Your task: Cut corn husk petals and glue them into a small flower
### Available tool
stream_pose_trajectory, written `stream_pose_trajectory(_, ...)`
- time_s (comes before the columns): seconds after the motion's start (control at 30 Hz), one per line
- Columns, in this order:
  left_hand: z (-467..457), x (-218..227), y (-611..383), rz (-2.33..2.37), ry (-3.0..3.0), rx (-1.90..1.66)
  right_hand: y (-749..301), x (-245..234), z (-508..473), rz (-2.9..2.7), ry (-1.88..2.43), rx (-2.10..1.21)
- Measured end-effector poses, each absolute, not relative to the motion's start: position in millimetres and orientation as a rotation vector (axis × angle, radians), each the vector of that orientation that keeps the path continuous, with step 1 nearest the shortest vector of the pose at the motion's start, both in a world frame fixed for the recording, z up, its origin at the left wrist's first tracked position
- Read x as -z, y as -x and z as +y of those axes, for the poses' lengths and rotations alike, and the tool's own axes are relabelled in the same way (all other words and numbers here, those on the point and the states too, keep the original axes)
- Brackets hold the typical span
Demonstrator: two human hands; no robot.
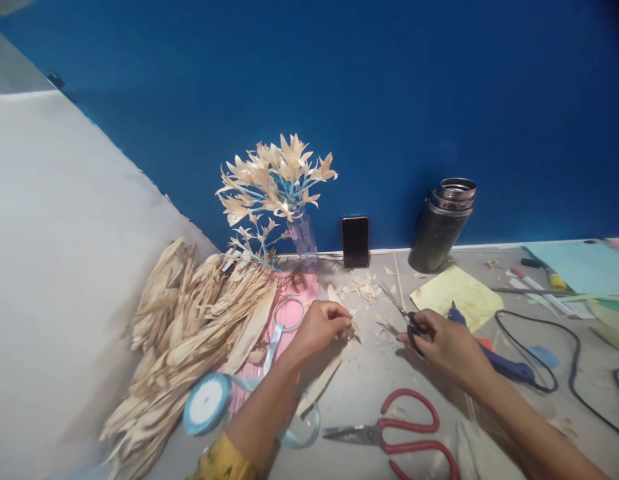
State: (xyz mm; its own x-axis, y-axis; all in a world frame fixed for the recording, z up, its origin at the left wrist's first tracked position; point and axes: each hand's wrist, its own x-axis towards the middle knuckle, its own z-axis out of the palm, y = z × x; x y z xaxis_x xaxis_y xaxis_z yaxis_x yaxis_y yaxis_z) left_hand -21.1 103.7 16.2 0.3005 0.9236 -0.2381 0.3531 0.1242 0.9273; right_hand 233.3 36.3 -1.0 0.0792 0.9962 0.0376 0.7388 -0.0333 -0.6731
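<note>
My left hand (320, 325) is closed in a pinch on a pale strip of dried corn husk (339, 303) above the grey table (369, 393). My right hand (442, 343) grips small black-handled scissors (402, 312), whose blades point up and left toward the husk piece. Small husk cuttings (362, 287) lie scattered just beyond both hands. A big heap of dried husks (189, 333) lies to the left of my left arm.
Red-handled scissors (389, 433) lie near the front edge. A blue ribbon spool (207, 403), a vase of husk flowers (277, 193), a phone (355, 241), a dark flask (439, 227), a blue glue gun (494, 357) with black cord, and coloured paper sheets (457, 293) lie around.
</note>
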Motion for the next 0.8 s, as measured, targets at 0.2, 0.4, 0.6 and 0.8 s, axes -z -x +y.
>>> stream_pose_trajectory(0.2,117.6,-1.1,11.7,1.289,-1.47,-0.703,-233.3,2.7,35.6,-1.642,1.806,-0.576)
stream_pose_trajectory(0.4,103.3,-14.3,20.3,1.427,-1.632,-0.698,-235.6,-1.5,35.7,-1.641,1.824,-0.553)
stream_pose_trajectory(0.6,67.6,-24.3,26.9,1.629,-2.074,-0.31,-234.4,0.8,35.1,-1.705,1.832,-0.53)
stream_pose_trajectory(0.8,52.1,-4.9,10.2,1.637,-2.125,-0.337,-234.5,-0.7,35.9,-1.776,1.905,-0.493)
